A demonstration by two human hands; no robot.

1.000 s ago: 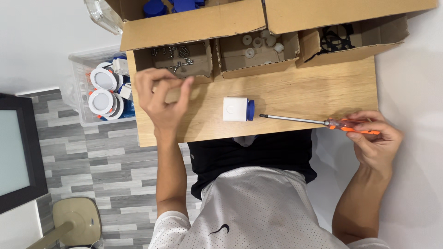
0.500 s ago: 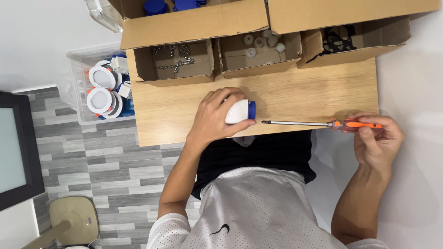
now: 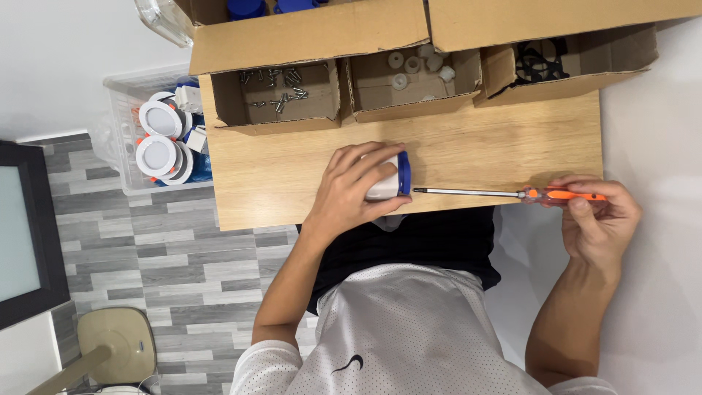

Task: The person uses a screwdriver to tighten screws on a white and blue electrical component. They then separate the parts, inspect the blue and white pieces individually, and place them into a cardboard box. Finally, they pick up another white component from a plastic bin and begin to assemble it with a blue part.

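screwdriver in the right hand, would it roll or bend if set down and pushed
The screwdriver has a thin metal shaft, so it likely stays stiff. Its orange handle looks rounded, so on the wooden table it may roll. It looks light: the right hand holds it level by the handle end alone.

A wooden table [image 3: 292,183] is being flanked by grey plank flooring [image 3: 168,278], a white wall [image 3: 58,66] and a stool [image 3: 117,344].

Left hand [image 3: 349,192] palm down, fingers curled in a closed grip, right hand [image 3: 596,219] pinching, both forearms bare
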